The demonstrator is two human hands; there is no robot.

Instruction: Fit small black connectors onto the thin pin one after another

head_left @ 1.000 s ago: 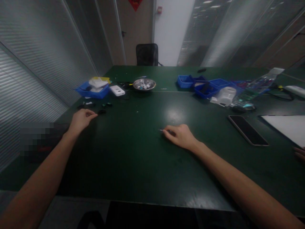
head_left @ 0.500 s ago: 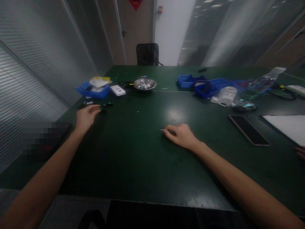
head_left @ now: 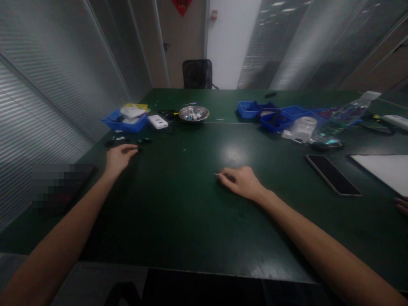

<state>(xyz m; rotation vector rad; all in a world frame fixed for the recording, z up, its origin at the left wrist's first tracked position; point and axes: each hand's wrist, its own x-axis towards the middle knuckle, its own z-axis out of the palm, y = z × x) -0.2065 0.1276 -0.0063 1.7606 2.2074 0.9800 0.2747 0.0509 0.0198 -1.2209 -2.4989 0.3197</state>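
Observation:
My left hand (head_left: 119,158) reaches to the far left of the green table (head_left: 178,204), thumb and fingertips pinched together at a small dark piece (head_left: 139,149). The piece is too small and blurred to name. Just beyond it lie small dark green parts (head_left: 145,140), with white scraps (head_left: 120,138) beside them. Nearer the middle, my right hand (head_left: 242,180) rests on the table, closed around a thin dark tool (head_left: 230,177). A slim pale tip points left from the fingers; the rest of the tool is mostly hidden.
Behind my left hand stand a blue tray (head_left: 127,123), a white device (head_left: 158,122) and a metal bowl (head_left: 194,114) with small parts. To the right are blue bins (head_left: 248,109), a plastic bottle (head_left: 346,114), a phone (head_left: 333,175), a white sheet (head_left: 385,168) and another person's fingers (head_left: 402,205).
My left hand has moved slightly right and toward me, its fingertips coming to the small dark piece. My right hand and its tool have stayed in place.

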